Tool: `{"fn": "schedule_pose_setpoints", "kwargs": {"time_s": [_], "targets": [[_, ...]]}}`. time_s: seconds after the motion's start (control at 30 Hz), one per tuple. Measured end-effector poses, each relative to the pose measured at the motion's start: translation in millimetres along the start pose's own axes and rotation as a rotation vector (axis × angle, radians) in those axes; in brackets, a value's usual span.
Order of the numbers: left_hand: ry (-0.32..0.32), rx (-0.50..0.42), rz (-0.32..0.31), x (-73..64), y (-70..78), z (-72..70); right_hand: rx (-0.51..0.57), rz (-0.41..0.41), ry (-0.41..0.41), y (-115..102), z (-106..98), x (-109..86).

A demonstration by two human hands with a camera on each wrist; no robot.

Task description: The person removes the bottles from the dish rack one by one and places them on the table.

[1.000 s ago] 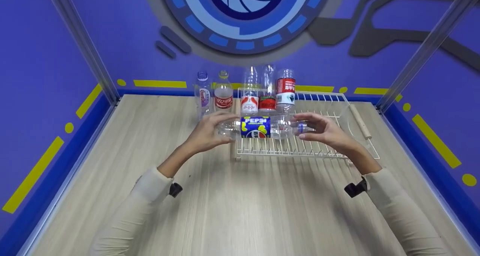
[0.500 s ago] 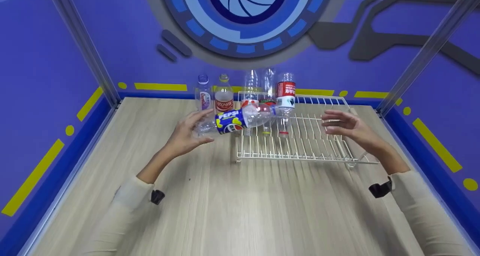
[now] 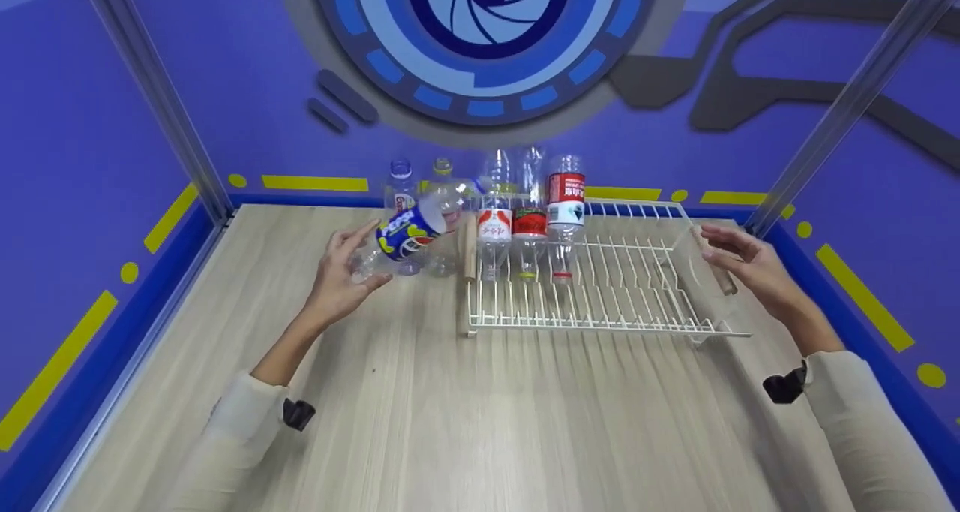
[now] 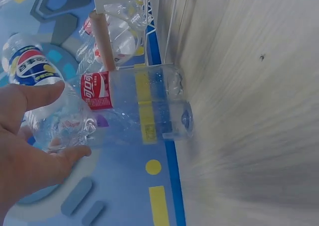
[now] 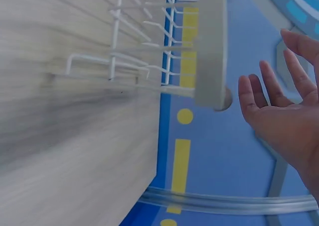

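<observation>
Left grip (image 3: pixel 335 275): thumb and fingers close about the clear base end of the blue-labelled bottle (image 3: pixel 407 233), which tilts with its neck up and to the right. Right grip (image 3: pixel 761 272): holds nothing, fingers relaxed, near the right-hand wooden handle of the rack (image 3: pixel 592 327).

Just beyond the left grip stand two upright bottles, one purple-ringed (image 3: pixel 401 170), one red-labelled (image 4: pixel 97 90). Three inverted bottles sit in the rack to its right.

Recommendation: the step in hand is judged to be a one-handed carry. The bottle is likely light and easily dented, so pressure should be firm but modest. A hold nearer the label would probably steady the neck. The neck should be kept from knocking the upright pair.

Compared with one second ago: the right grip has left the neck end and moved outward; the left grip has shifted left, and the bottle, then level, now slants.
</observation>
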State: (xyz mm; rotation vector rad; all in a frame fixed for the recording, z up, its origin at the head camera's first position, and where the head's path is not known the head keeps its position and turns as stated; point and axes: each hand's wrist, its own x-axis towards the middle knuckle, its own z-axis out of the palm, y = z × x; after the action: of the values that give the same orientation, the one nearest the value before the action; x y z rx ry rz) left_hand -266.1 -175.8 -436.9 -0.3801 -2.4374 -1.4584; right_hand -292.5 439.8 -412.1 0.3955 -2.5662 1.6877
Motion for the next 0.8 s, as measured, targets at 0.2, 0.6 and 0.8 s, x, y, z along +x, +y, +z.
{"fn": "schedule_pose_setpoints", "kwargs": {"time_s": [0.2, 0.6, 0.8], "targets": [[0.034, -0.141, -0.171, 1.2, -11.5, -4.8, -0.034, 0.036, 0.0, 12.3, -0.7, -2.8], [0.081, -0.27, -0.335, 11.8, -41.5, -5.6, -0.077, 0.143, -0.048, 25.4, -17.3, -12.9], [0.137, -0.207, -0.352, 17.6, -61.3, -1.8, -0.096, 0.159, -0.099, 30.0, -21.3, -14.8]]}}
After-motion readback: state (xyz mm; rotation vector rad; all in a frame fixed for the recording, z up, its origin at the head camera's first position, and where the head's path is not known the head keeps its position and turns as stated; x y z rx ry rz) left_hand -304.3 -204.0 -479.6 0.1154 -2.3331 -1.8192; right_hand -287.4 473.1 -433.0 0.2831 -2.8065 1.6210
